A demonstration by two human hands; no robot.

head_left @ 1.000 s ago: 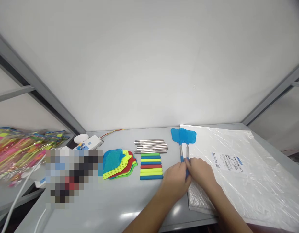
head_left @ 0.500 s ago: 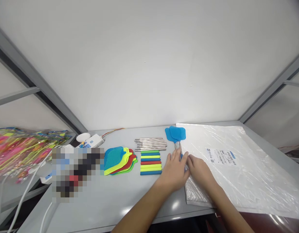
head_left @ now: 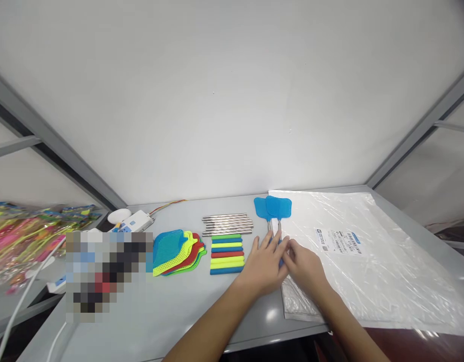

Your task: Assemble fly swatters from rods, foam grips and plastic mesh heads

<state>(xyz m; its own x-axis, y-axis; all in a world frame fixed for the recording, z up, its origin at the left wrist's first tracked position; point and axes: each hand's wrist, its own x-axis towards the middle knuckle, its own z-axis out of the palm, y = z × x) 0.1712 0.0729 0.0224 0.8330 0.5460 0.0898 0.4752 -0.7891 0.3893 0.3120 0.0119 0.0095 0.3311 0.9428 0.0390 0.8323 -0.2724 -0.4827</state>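
Two blue fly swatters (head_left: 280, 207) with thin metal shafts lie side by side, their heads overlapping and partly over the edge of the plastic-covered white pad. Spread out flat across their handles is my left hand (head_left: 262, 264), which hides most of them. My right hand (head_left: 304, 262) is closed, thumb and fingers together at the blue handle of the right swatter. To the left are a row of coloured handle tubes (head_left: 227, 255), a stack of metal rods (head_left: 227, 224) and a fanned pile of swatter heads (head_left: 169, 250).
The white pad (head_left: 341, 281) in clear plastic, with a printed label, covers the table's right side. At left are a white power strip (head_left: 135, 221), a white oval object (head_left: 119, 216), cables, a pixelated patch and bagged colourful items (head_left: 31, 236). A white wall (head_left: 216, 125) stands behind.
The view has shifted slightly, moving the scene a little left. The two swatter heads are slightly further apart. My left fingers lie more spread, and my right hand remains at the handle.
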